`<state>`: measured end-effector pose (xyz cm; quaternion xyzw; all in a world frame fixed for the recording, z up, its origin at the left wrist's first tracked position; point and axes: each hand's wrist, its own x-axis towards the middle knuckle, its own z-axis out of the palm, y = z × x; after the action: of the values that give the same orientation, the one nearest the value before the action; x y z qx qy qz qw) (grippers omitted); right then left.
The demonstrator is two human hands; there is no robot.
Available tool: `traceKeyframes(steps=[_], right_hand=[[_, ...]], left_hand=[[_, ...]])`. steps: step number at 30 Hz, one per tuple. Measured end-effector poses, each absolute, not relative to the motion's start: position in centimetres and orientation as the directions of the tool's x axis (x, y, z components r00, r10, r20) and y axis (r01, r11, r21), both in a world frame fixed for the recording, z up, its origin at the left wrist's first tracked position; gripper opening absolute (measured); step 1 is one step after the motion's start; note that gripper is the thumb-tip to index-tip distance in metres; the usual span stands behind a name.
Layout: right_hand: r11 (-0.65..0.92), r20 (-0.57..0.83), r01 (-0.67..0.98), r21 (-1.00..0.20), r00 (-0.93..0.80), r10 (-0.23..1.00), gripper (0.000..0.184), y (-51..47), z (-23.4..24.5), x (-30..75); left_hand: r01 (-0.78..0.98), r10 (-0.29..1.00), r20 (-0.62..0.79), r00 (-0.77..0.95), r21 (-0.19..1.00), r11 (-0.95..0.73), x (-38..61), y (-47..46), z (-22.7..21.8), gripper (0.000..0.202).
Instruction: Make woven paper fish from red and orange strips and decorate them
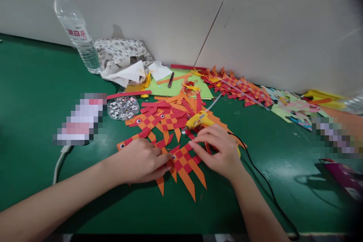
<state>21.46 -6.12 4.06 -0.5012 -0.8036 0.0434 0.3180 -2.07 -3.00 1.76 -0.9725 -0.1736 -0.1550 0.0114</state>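
A red-and-orange woven paper fish (183,163) lies on the green table (119,208), between the person's two hands and in front of the heap. Its eye end points left, and its long axis slants down to the right, where long orange strips trail off to pointed ends. The left hand (140,162) has its fingertips closed on the edge by the eye; the right hand (222,151) pinches the upper right edge, thumb and forefinger together.

Just behind the right hand sits a yellow glue gun (200,119), nozzle to the left, its label too small to read; its black cord (265,181) runs down past the right forearm. Another fish (132,139) is partly hidden behind the left hand, and a pile of fish (168,117) crowds the space beyond. Left of that pile are a clear box of googly eyes (123,108) and a blurred-out phone (82,119).

Farther back, by the wall (155,11), are a patterned tissue pouch (124,53), green paper (167,85) and a water bottle (76,32) with red Chinese characters on its label, ending in 白水.
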Motion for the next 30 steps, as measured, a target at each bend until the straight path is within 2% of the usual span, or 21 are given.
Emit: traceKeyframes(steps=[3,6,10,12,18,21,23,26,30], right_hand=[[0.338,0.570,0.866,-0.369,-0.077,0.818,0.007,-5.8,4.0,22.1],[0.155,0.591,0.937,-0.314,0.064,0.804,0.011,-5.3,3.6,23.3],[0.076,0.411,0.943,-0.324,0.068,0.909,0.045,-4.5,2.7,24.7],[0.052,0.334,0.940,-0.339,0.068,0.940,0.048,-4.3,2.2,25.0],[-0.010,0.310,0.912,-0.410,0.150,0.939,0.040,-3.8,1.4,25.0],[0.002,0.351,0.892,-0.453,0.176,0.920,0.040,-3.7,1.2,25.1],[0.018,0.386,0.877,-0.480,0.193,0.902,0.040,-3.7,1.1,25.0],[0.040,0.439,0.826,-0.562,0.257,0.861,0.041,-3.7,1.2,24.9],[0.090,0.468,0.710,-0.698,0.358,0.808,0.045,-4.0,1.5,24.9]], left_hand=[[0.387,0.359,0.422,0.832,0.021,-0.922,-1.9,-2.6,1.7,0.024],[0.489,0.438,0.470,0.766,0.015,-0.872,-2.0,-2.0,1.8,0.020],[0.578,0.496,0.480,0.723,-0.029,-0.815,-2.6,-0.5,1.9,0.023],[0.568,0.485,0.483,0.729,-0.031,-0.823,-2.8,-0.1,2.0,0.027],[0.351,0.371,0.305,0.877,0.121,-0.929,-1.7,-4.1,2.8,0.033],[0.340,0.370,0.137,0.919,0.202,-0.918,-1.3,-7.4,2.5,0.061],[0.375,0.401,0.070,0.913,0.236,-0.896,-1.4,-8.8,2.0,0.067],[0.432,0.453,0.031,0.891,0.251,-0.866,-1.9,-9.7,1.3,0.067],[0.459,0.485,0.066,0.872,0.235,-0.857,-3.0,-9.8,0.8,0.067]])
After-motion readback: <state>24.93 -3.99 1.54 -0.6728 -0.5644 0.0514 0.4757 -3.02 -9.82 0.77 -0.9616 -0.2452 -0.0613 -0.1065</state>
